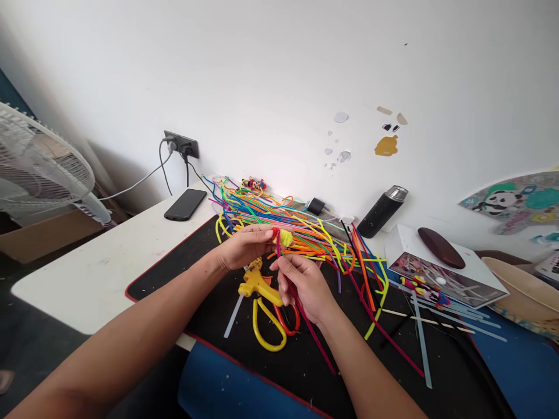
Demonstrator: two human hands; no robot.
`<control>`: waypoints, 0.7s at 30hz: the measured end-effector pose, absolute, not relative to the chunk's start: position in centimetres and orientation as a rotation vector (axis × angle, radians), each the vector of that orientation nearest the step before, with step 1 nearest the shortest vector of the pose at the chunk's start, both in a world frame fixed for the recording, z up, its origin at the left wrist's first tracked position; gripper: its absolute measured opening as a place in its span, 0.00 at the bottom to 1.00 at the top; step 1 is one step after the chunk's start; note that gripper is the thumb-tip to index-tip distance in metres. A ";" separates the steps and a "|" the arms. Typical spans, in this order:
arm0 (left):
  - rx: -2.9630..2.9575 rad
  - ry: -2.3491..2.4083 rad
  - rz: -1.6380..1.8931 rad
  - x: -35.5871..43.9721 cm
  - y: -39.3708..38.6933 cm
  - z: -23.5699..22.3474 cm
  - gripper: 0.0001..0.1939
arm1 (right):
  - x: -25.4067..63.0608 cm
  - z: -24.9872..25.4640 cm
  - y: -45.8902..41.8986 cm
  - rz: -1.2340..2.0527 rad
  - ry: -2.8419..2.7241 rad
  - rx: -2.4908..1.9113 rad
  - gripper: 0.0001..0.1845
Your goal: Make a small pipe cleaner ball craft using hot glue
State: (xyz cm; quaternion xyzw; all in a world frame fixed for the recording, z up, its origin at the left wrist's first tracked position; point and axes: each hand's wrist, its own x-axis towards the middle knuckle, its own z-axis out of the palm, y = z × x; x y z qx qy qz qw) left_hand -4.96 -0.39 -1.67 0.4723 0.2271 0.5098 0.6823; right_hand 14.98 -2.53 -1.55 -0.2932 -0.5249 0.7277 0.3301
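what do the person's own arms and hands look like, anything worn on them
The left arm and right arm are bare as far as they show, with no sleeve in view. No watch or bracelet shows on either wrist. The left hand and right hand are ungloved, and no ring can be seen, though some fingers are hidden.

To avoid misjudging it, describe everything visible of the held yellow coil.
The yellow coil is small and fuzzy, apparently wound pipe cleaner, with a red part at its left end. The left hand holds it above the black mat. A magenta pipe cleaner passes beside the red and runs down to the right hand.
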 end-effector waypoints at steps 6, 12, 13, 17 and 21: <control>1.016 0.518 1.104 -4.9 -0.2 -2.2 0.23 | 14.9 -1.6 -2.8 1.891 -1.433 -0.769 0.24; 0.996 0.534 1.085 -5.0 -0.1 -2.7 0.23 | 14.8 -1.5 -3.0 1.881 -1.482 -0.740 0.24; 0.997 0.531 1.084 -5.1 -0.1 -2.7 0.23 | 14.8 -1.5 -3.0 1.882 -1.487 -0.734 0.24; 1.012 0.519 1.071 -5.3 -0.1 -2.7 0.23 | 14.7 -1.3 -3.2 1.884 -1.508 -0.724 0.25; 1.018 0.525 1.069 -5.3 -0.2 -2.6 0.22 | 14.7 -1.1 -3.3 1.879 -1.541 -0.721 0.25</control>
